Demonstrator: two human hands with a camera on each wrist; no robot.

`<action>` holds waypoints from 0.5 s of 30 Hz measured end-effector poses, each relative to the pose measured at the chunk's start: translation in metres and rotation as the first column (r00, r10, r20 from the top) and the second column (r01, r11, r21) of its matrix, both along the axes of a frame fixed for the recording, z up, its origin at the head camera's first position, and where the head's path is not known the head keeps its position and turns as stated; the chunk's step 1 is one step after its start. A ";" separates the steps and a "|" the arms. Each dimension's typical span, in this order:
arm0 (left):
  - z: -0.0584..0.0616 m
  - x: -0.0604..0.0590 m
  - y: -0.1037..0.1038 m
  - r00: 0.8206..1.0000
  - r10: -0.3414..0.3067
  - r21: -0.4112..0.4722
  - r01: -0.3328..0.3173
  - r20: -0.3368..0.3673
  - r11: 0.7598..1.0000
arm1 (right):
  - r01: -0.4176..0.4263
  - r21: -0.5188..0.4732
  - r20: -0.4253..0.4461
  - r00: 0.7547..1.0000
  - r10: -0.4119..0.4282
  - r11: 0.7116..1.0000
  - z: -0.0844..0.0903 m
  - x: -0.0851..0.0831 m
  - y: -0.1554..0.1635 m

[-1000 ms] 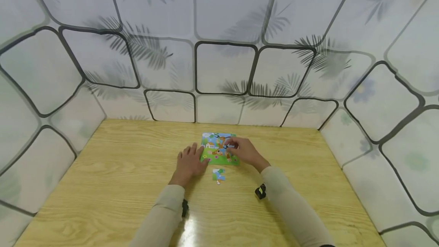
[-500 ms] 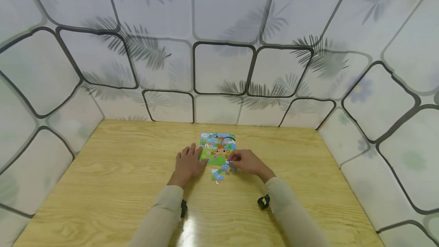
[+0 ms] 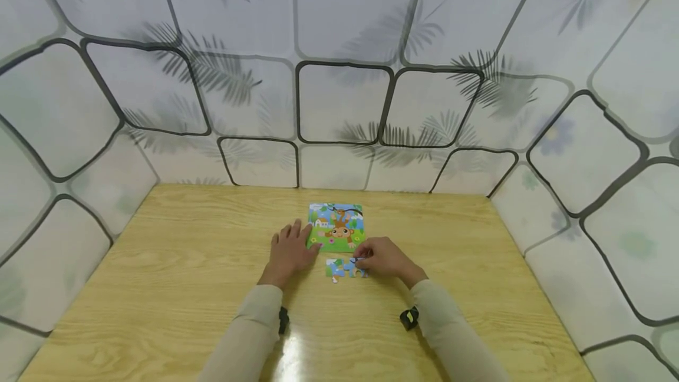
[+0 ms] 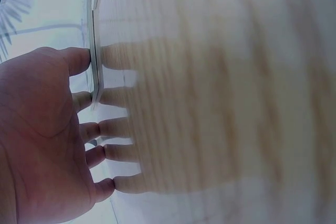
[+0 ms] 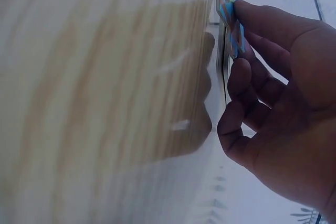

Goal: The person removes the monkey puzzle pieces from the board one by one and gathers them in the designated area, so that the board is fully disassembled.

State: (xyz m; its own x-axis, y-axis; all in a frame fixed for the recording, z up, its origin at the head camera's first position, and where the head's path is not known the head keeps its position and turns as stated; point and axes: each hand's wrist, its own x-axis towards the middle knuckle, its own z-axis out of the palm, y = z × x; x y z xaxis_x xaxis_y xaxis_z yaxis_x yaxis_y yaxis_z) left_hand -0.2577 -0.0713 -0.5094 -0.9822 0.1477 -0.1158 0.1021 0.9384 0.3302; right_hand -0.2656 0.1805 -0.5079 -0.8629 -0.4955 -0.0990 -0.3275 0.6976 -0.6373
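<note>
A square picture board (image 3: 331,245) with a cartoon monkey, a house and flowers lies flat on the table. My left hand (image 3: 289,253) rests at its left edge with fingers spread; thumb and forefinger touch the edge in the left wrist view. Just below the board is a blue-and-green jigsaw puzzle piece (image 3: 333,265) with a white and brown tip. Beside it, my right hand (image 3: 386,257) pinches another blue puzzle piece (image 3: 351,266) between thumb and fingers. From the side, the right wrist view shows this puzzle piece (image 5: 231,27) under the thumb, close over the tabletop.
The pale wooden table (image 3: 212,223) reaches back to a patterned fabric wall (image 3: 339,105), which also closes in both sides. A black wrist device (image 3: 409,318) hangs below the right sleeve, and a second one (image 3: 283,321) is at the left sleeve.
My right hand has moved from over the monkey picture toward me, bringing the pinched puzzle piece down next to the loose one. My left hand has stayed at the board's left edge.
</note>
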 end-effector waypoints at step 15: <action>0.001 -0.001 0.000 1.000 0.001 -0.001 -0.001 0.004 1.000 | 0.008 0.052 -0.089 0.996 -0.003 0.999 -0.001 -0.011 -0.002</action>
State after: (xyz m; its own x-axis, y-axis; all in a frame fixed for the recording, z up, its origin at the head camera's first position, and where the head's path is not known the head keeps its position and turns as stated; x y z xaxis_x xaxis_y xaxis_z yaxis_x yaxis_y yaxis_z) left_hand -0.2587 -0.0717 -0.5081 -0.9819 0.1461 -0.1201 0.0994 0.9387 0.3300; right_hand -0.2761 0.1781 -0.5084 -0.8723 -0.4867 -0.0474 -0.3772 0.7314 -0.5682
